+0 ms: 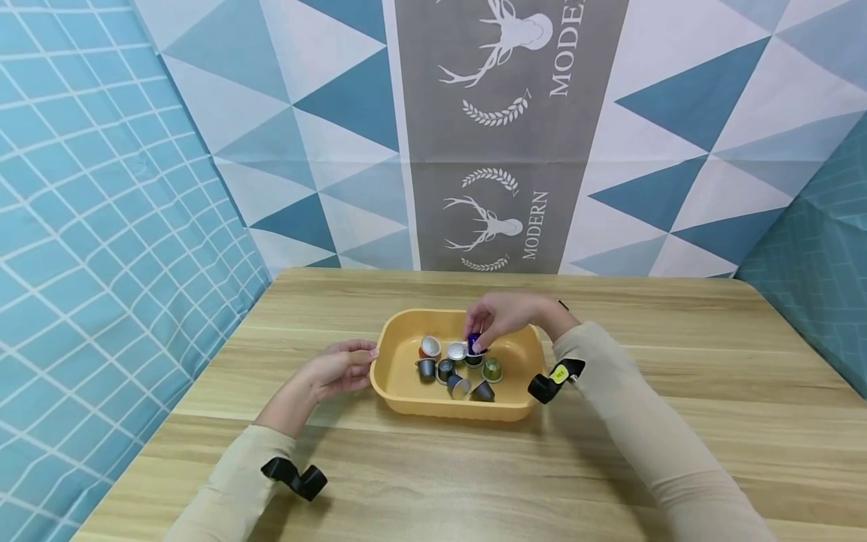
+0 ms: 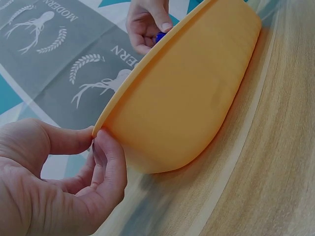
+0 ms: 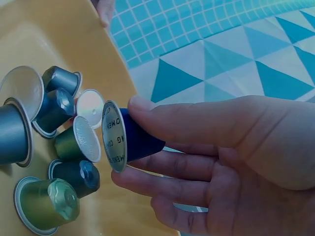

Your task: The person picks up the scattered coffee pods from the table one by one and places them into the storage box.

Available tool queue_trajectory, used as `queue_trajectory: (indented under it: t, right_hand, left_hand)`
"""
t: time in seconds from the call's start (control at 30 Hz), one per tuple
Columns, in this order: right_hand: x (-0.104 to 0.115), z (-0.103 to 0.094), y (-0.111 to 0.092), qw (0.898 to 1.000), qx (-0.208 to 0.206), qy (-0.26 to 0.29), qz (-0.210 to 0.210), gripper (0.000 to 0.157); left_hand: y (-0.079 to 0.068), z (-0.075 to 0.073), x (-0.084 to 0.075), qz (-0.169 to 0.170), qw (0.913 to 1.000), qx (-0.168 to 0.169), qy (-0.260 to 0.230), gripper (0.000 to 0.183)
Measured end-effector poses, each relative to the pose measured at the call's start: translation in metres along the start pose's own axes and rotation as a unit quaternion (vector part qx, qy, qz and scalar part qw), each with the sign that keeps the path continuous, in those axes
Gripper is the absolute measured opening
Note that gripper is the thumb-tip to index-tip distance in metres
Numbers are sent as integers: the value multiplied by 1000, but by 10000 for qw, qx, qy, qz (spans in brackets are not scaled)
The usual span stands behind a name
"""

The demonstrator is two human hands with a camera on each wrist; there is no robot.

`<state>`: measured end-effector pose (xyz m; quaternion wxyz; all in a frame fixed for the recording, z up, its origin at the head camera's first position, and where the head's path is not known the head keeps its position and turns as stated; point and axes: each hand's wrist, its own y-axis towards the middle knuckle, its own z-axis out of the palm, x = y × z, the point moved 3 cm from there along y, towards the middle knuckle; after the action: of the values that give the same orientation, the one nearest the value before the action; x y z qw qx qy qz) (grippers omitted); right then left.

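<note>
A yellow plastic tub (image 1: 447, 410) stands on the table with several coffee capsules in it. My left hand (image 1: 339, 367) pinches the tub's left rim between thumb and fingers, plainest in the left wrist view. Over the tub's inside, my right hand (image 1: 506, 312) holds a dark blue coffee capsule (image 3: 142, 140) between thumb and fingers, its printed pale lid facing the others. Below it lie a green capsule (image 3: 49, 204), a dark teal capsule (image 3: 76, 176) and a large grey-blue capsule (image 3: 11, 133), among others. Some stand lid down, some lie on their sides.
The wood-grain table (image 1: 433, 482) carries the tub near its far side. Behind it rises a patterned cloth (image 1: 339, 135) with triangles and deer prints. A blue checked cloth (image 1: 101, 226) hangs at the left.
</note>
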<state>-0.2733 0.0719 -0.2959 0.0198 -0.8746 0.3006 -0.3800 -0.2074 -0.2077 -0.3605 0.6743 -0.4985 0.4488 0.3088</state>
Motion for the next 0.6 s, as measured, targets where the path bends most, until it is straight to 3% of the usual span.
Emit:
queue_trajectory:
  t: [0.23, 0.6]
  right_hand:
    - [-1, 8, 9, 9995, 267, -29, 140, 25]
    - [8, 17, 14, 9956, 496, -772, 190, 22]
  left_hand:
    - [-2, 1, -1, 10, 10000, 11, -1, 39]
    - [-1, 0, 0, 31, 10000, -58, 44, 44]
